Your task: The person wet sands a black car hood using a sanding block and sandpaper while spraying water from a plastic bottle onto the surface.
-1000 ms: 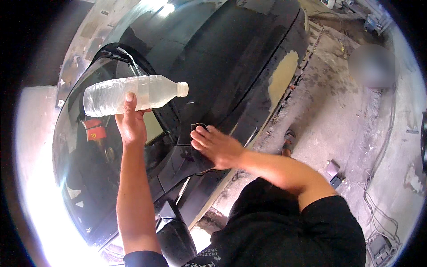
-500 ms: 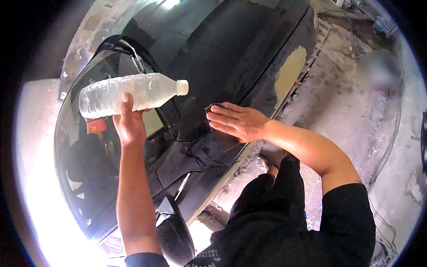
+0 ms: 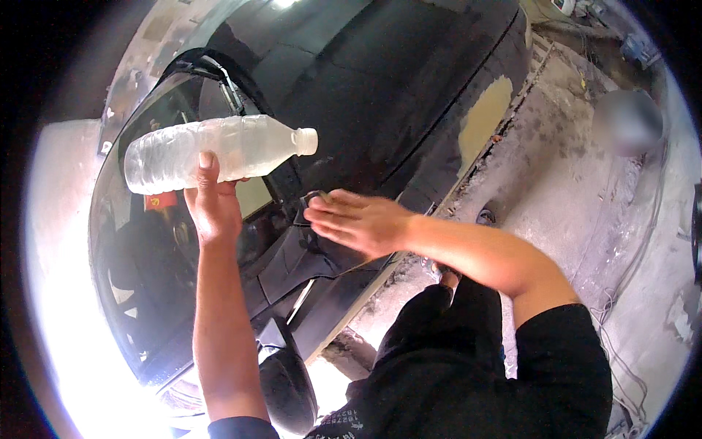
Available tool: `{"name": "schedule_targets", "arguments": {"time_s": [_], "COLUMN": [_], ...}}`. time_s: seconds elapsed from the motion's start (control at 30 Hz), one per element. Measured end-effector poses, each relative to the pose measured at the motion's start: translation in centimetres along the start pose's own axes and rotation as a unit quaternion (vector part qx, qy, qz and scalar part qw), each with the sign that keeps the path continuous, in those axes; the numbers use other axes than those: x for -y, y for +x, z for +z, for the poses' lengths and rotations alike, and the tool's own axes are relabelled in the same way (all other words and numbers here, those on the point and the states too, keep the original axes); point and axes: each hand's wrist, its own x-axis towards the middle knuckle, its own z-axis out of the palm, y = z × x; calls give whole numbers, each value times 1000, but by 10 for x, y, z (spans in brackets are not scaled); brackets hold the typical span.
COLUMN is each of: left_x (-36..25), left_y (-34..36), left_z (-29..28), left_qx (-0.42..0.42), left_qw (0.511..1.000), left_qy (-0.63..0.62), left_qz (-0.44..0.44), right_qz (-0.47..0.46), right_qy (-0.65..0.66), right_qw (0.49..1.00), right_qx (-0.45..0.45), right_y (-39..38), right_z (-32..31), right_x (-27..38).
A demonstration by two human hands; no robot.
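Note:
My left hand (image 3: 213,208) is wrapped around a clear plastic bottle (image 3: 252,143) with a white cap, held on its side above the windshield. The cap end points right, and the plastic is wrinkled and cloudy. My right hand (image 3: 362,223) lies flat on the fender of a black car (image 3: 351,88), near the windshield's base. Under its fingers is a dark sheet (image 3: 302,211), seemingly sandpaper, with only its edge showing past the fingertips. The bodywork around this hand looks wet.
A side mirror (image 3: 289,384) juts out beside my left forearm. Farther along the fender is a beige patch (image 3: 486,117). A wiper (image 3: 227,84) rests by the windshield. Cables (image 3: 625,366) lie on the stained concrete floor at right.
My right hand has slid left and slightly nearer along the fender with the dark sheet, toward the windshield. My left hand still holds the bottle, almost unmoved.

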Motion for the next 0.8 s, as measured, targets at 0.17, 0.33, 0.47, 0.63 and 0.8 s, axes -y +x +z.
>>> {"name": "schedule_targets", "arguments": {"time_s": [0.17,0.33,0.47,0.63,0.8], "left_x": [-7,-12,-6,-9,2], "left_y": [-4,-4,0,0,6], "left_z": [-8,12,11,16,28], "left_qx": [3,-9,-7,1,-17], "left_qw": [1000,999,1000,1000,999], "left_qy": [3,-15,-10,-20,-39], "left_qz": [-1,27,23,19,11], "right_qz": [90,204,120,300,176], "right_qy": [80,20,5,-20,-4], "right_qw": [993,978,993,953,984], "right_qx": [13,-32,16,-41,19], "right_y": [10,22,34,28,43], "right_z": [-9,-4,9,-36,9], "right_x": [-1,17,32,-18,55]}}
